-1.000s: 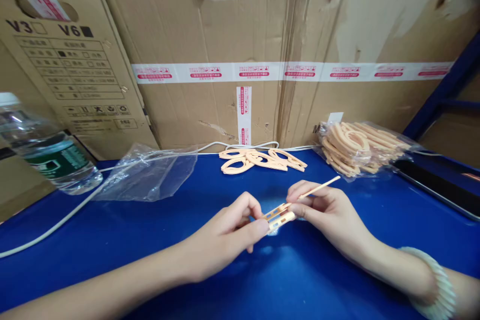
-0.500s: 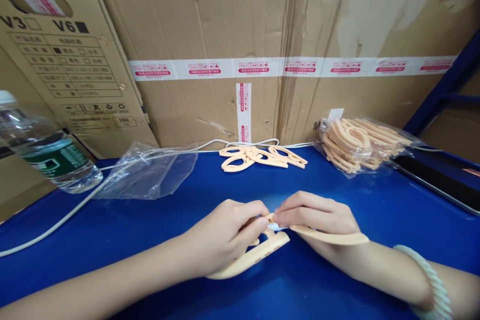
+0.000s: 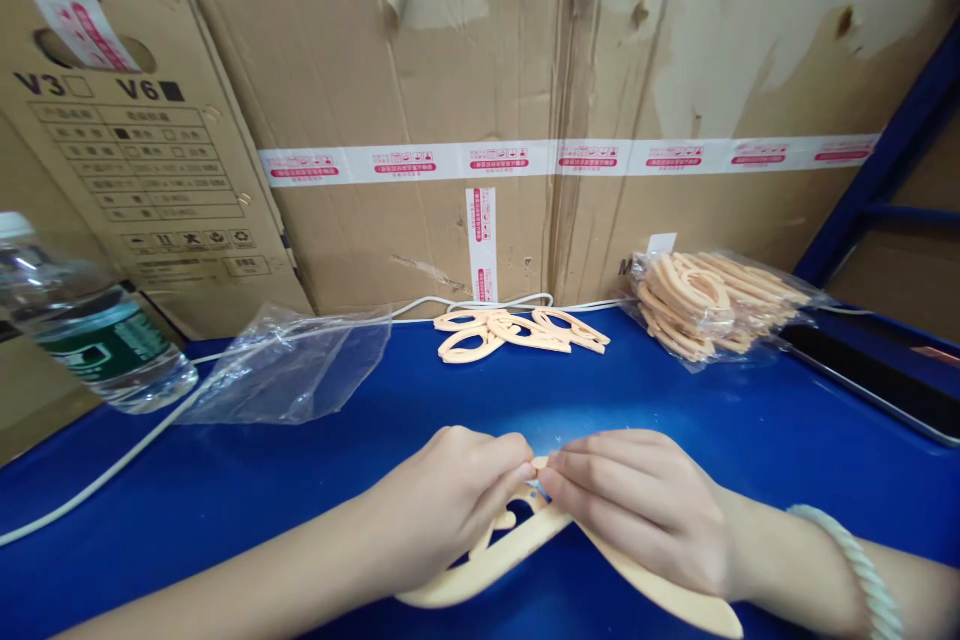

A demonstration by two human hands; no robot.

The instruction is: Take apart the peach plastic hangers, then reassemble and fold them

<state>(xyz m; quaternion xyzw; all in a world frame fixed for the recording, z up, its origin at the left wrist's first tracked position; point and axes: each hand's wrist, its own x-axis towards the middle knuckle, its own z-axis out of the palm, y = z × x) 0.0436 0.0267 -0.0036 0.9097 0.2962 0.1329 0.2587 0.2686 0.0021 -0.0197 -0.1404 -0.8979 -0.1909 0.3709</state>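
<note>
Both hands are closed on a peach plastic folding clothes hanger [image 3: 491, 565] low over the blue table. My left hand [image 3: 461, 495] pinches it near the middle, with the curved left arm and a small inner hook showing beneath the fingers. My right hand [image 3: 645, 500] pinches close beside the left fingertips. From under its palm the hanger's right arm [image 3: 671, 592] slopes down to the right. The fingers hide most of the central joint. Farther back lie several folded peach hangers [image 3: 499, 328] in a loose pile.
A clear bag of peach hangers [image 3: 705, 305] sits at back right, beside a black phone-like slab [image 3: 870, 380]. At left are a crumpled clear bag [image 3: 300, 370], a water bottle [image 3: 105, 340] and a white cable [image 3: 112, 470]. Cardboard boxes [image 3: 420, 240] stand behind the blue table [image 3: 315, 465].
My right hand has turned over the hanger's right arm, whose tip has swung downward toward me. The left arm now shows more from its smooth side. The view has tilted slightly upward.
</note>
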